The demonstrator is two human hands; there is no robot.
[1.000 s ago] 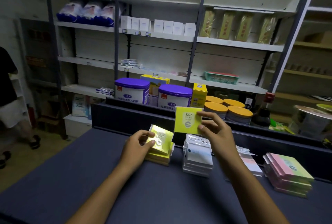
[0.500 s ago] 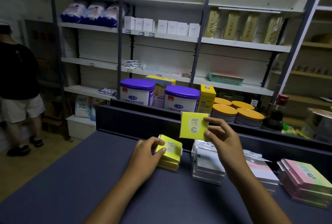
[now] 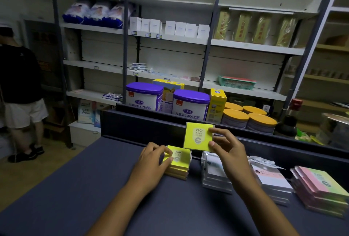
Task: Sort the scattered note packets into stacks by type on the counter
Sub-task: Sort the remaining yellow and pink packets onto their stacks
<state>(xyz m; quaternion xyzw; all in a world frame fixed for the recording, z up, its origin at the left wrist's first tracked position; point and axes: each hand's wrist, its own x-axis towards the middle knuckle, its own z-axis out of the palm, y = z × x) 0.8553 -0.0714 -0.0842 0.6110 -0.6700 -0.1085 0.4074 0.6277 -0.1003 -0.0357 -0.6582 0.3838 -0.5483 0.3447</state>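
**Inspector A:** Report the edges and open room first.

**Inspector B:** The dark bench (image 3: 75,188) lies bare from 6 to 9 o'clock of the hands. Its far edge meets a raised dark ledge (image 3: 143,122) running from 10 to 3 o'clock. At 3 to 4 o'clock, three stacks crowd the surface: a white stack (image 3: 213,175) just beside the right forearm, a white-and-pink stack (image 3: 272,181) beyond it, and a pink-and-green stack (image 3: 321,188) nearest the right frame edge. Off the bench at 9 o'clock a person (image 3: 20,84) stands on the floor.

**Inspector A:** The packets and the fingers?

**Inspector B:** The right hand (image 3: 228,152) pinches one yellow packet (image 3: 198,136) marked 2207, held upright above the bench, face toward the camera. The thumb is on its lower right corner, a fingertip on its upper right edge. The left hand (image 3: 153,162) rests on the yellow stack (image 3: 179,162), fingers curled round its left side, thumb pressing the top packet. The held packet is at 1 o'clock of that stack, its lower edge just above it; whether they touch I cannot tell.
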